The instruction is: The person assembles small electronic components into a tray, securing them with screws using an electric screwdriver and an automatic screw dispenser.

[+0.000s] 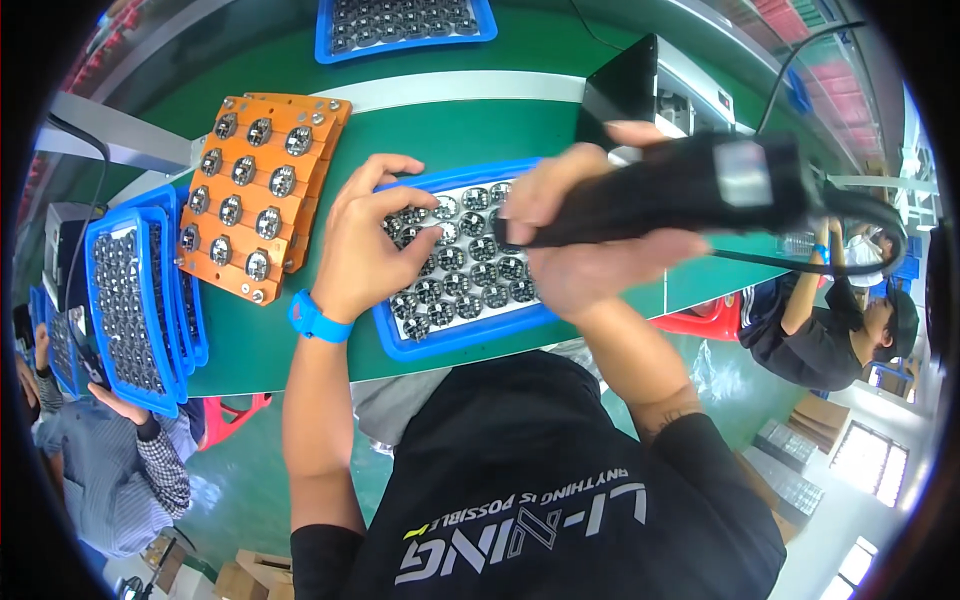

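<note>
**Small round parts, a heavy tool above them**

The left hand [365,240] rests with fingers spread on round parts [465,265] in the blue tray [455,335]. The right hand [590,235] is wrapped around a black power tool [690,190], likely heavy. The parts look small, rigid and light; pinch their edges.

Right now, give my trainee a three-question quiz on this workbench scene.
1. True or false: the right hand holds a black powered screwdriver.
2. What does the left hand rest on? A) the orange fixture plate B) the blue tray of small round parts C) the green table
3. Fill in: the left wrist wears a blue ____.

Key: 1 true; 2 B; 3 wristband.
</note>
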Demonstrator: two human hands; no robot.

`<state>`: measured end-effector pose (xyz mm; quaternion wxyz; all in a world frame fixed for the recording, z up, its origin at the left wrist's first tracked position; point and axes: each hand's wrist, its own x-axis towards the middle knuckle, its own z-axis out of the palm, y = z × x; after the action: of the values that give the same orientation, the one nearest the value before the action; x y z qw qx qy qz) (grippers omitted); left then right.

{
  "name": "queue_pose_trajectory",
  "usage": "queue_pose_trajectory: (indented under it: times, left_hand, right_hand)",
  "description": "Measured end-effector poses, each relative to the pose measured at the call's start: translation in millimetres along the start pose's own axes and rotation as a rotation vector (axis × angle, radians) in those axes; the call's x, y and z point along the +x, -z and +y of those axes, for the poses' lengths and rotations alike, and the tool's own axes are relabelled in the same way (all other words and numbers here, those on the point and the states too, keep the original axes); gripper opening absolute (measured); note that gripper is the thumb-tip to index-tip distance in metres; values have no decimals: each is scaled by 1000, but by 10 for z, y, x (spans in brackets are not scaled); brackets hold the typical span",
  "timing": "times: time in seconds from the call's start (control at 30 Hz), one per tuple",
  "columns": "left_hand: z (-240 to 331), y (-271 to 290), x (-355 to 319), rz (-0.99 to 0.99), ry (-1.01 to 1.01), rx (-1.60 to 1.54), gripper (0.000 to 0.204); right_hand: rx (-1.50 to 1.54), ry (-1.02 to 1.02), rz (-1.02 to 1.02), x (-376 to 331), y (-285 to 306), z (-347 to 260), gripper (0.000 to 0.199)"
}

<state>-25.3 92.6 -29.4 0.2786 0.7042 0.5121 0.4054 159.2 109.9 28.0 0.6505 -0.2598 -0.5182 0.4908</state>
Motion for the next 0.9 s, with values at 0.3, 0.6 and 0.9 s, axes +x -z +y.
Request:
queue_pose_trajectory:
  times: [0.3,0.6,0.9]
  left_hand:
    - [-6,-41,-5,26,33,19,19]
    - [1,6,29,6,10,44,19]
    - [24,-32,41,23,21,36,18]
  right_hand:
    - [-47,-135,-75,-28,-167,351,90]
    - [-72,-120,-124,-84,-187,460,89]
    - [14,0,-284,-59,-245,509,72]
